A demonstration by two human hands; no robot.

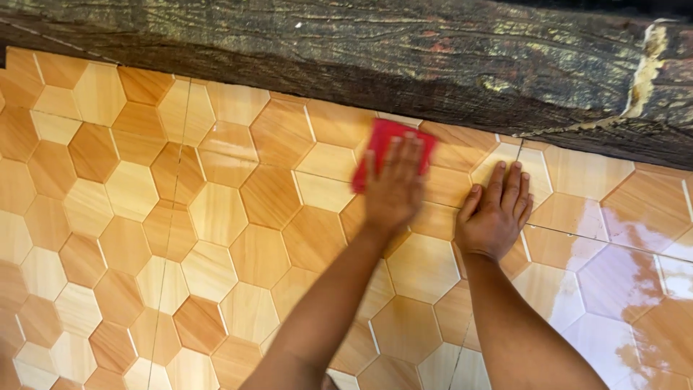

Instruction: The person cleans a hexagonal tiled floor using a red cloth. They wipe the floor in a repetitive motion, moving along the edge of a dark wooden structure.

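Down on the floor, a red cloth (pixel 392 148) lies flat on the glossy hexagon tiles, right up by the dark wooden beam (pixel 404 58) that runs along the far edge of the tiled floor (pixel 216 217). Left hand (pixel 393 189) lies on top of it, fingers spread and pressing down, palm flat; not a pinch, more a flat-handed hold. Slightly blurred, so finger detail is soft.

Cloth looks thin, soft and light; likely limp if lifted, and it should slide easily on tiles this shiny. Best hold, by my guess, is as shown: flat palm over the middle, or else a pinch at the upper corner that shows past the fingertips.

Right hand (pixel 497 215) rests beside it on bare tile, fingers together and flat, holding nothing, propping the person's weight perhaps.

Hard to make out: most of the cloth sits under the hand, so its full outline and thickness are unclear. Pale sheen at the right edge of the floor may be wetness or only reflection; cannot tell. Beam's underside is in shadow.
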